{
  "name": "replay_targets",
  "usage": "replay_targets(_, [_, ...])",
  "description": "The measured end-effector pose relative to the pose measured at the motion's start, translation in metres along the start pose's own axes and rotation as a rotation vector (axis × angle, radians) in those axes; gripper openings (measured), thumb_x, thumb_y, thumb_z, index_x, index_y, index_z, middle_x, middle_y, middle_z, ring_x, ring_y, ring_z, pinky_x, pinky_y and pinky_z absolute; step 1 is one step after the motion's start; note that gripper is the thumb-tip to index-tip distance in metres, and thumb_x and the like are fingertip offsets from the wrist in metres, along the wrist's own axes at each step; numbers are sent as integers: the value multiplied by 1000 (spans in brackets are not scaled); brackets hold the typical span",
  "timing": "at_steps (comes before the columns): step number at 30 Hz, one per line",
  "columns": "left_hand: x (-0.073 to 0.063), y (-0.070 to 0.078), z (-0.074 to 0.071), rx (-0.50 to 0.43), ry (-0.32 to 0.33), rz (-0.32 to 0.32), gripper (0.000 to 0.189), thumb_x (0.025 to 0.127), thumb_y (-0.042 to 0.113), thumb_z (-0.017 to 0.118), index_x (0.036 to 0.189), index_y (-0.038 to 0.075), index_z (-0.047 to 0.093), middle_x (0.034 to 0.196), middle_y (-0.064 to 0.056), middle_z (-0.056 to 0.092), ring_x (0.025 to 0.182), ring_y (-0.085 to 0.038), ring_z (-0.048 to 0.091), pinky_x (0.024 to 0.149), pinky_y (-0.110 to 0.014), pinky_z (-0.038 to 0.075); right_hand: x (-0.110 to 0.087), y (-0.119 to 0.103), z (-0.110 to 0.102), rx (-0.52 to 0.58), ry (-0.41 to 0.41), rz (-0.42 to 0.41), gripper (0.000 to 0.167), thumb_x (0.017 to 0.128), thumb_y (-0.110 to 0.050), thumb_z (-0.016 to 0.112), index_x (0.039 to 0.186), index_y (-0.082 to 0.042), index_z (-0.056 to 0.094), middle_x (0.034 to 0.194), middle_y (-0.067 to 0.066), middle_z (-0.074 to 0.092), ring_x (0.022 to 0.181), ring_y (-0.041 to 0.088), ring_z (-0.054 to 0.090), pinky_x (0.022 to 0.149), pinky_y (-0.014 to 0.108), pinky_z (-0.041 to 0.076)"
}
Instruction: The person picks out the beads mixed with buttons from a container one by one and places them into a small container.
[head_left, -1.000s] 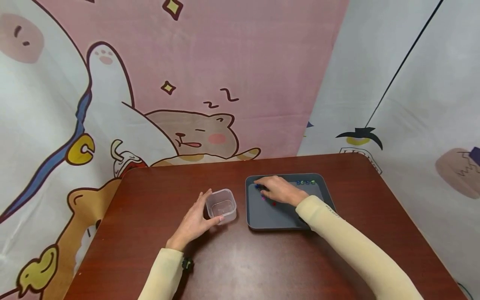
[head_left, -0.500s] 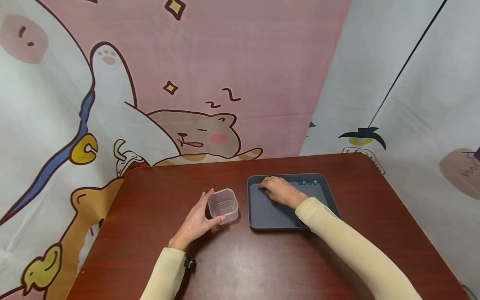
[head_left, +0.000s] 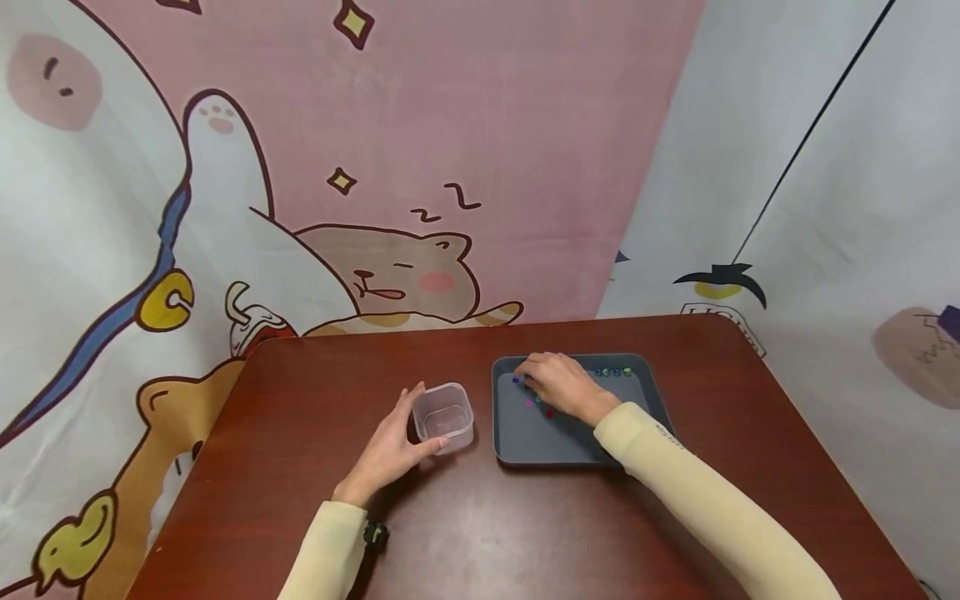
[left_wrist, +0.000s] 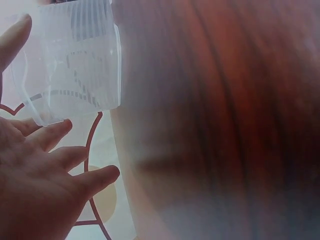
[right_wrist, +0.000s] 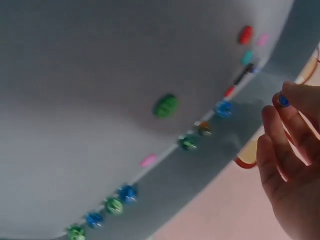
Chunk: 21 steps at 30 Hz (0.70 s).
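Note:
My left hand (head_left: 386,454) holds a clear plastic container (head_left: 455,437), thumb at the near rim and fingers along the far left side. Nothing shows inside the container. Over the far left part of a grey tray (head_left: 577,448), my right hand (head_left: 561,385) pinches a small blue bead (right_wrist: 283,101) between thumb and fingertip. Close by in the tray lie a red bead (right_wrist: 245,35), a turquoise bead (right_wrist: 247,57) and a pink bead (right_wrist: 263,39). A larger green bead (right_wrist: 165,106) lies farther in.
Several glass marbles, such as a blue marble (right_wrist: 127,194) and a green marble (right_wrist: 188,142), line the tray's far wall, with another pink bead (right_wrist: 148,160) among them. The brown table (head_left: 480,533) ends at a printed cloth backdrop (head_left: 540,167).
My right hand has shifted slightly, its extended fingers drawing together into a pinch. A blue dot in the tray's far left now shows by the fingertips. My left hand keeps its place on the container.

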<state>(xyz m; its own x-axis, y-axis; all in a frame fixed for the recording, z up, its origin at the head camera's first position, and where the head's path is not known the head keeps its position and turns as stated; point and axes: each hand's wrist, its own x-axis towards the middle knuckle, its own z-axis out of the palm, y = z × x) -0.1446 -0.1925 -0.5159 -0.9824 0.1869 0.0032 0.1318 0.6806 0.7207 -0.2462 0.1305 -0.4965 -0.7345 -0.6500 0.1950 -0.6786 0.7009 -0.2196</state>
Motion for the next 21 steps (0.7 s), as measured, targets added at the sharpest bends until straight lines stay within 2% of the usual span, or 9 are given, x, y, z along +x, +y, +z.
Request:
replay_targets(6, [0, 0, 0, 0, 9, 8, 105, 83, 49, 86, 165, 16, 29, 169, -17, 26, 154, -37, 25, 113, -64, 36, -4, -9, -16, 3, 112, -30, 24, 93, -9, 78, 117, -11, 79, 106, 3, 75, 92, 21, 71, 78, 43, 57])
replay_targets(13, [-2, 0, 1, -1, 9, 6, 105, 82, 49, 86, 165, 17, 29, 169, -19, 25, 153, -40, 27, 112, -65, 37, -6, -26, -30, 44, 131, -31, 28, 92, -13, 80, 120, -13, 78, 111, 3, 76, 96, 21, 71, 84, 46, 57])
replay_targets(17, [-1, -1, 1, -8, 5, 13, 105, 83, 49, 85, 165, 16, 28, 169, -17, 25, 155, -36, 23, 114, -64, 35, -7, -40, -36, 75, 151, -26, 28, 93, -15, 79, 121, -14, 78, 113, 3, 76, 97, 21, 71, 86, 46, 56])
replay_targets(21, [-2, 0, 0, -20, -3, 18, 105, 84, 49, 85, 165, 15, 28, 169, -16, 24, 156, -34, 20, 116, -62, 33, -8, -55, -38, 152, 173, -26, 27, 96, -17, 77, 122, -13, 77, 115, 2, 76, 94, 16, 70, 84, 43, 57])
